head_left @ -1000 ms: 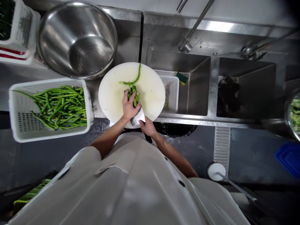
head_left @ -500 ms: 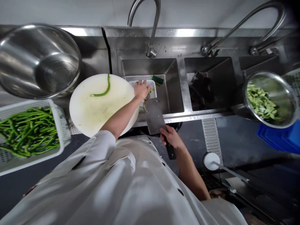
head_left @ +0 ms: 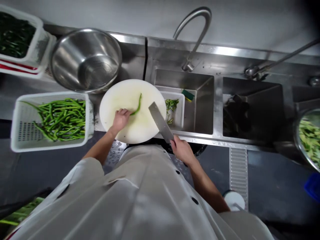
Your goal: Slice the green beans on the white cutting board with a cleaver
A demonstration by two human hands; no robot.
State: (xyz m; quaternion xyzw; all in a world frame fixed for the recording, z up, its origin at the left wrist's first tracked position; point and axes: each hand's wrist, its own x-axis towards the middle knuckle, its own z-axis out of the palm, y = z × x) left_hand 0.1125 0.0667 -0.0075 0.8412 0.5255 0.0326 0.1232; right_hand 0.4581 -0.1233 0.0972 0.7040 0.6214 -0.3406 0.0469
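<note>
On the round white cutting board [head_left: 112,100] lies one long green chili pepper [head_left: 139,104], curved, its upper end free. My left hand [head_left: 121,118] rests on the board with curled fingers closed on the pepper's lower end. My right hand [head_left: 183,149] grips the handle of a cleaver [head_left: 161,121], its blade pointing up and left over the board's right edge, apart from the pepper. Just right of the board, a small white basket [head_left: 180,110] in the sink holds cut green pieces [head_left: 171,105].
A white basket of long green peppers [head_left: 65,116] stands left; behind it are a steel bowl [head_left: 86,60] and a crate of dark greens [head_left: 16,35]. A sponge [head_left: 188,95] lies in the sink [head_left: 203,110] beneath a faucet [head_left: 206,20]. A bowl of sliced vegetables [head_left: 310,133] is far right.
My left hand has moved left from the small basket to the pepper on the board. The cleaver has swung with its blade toward the board. The view has shifted left.
</note>
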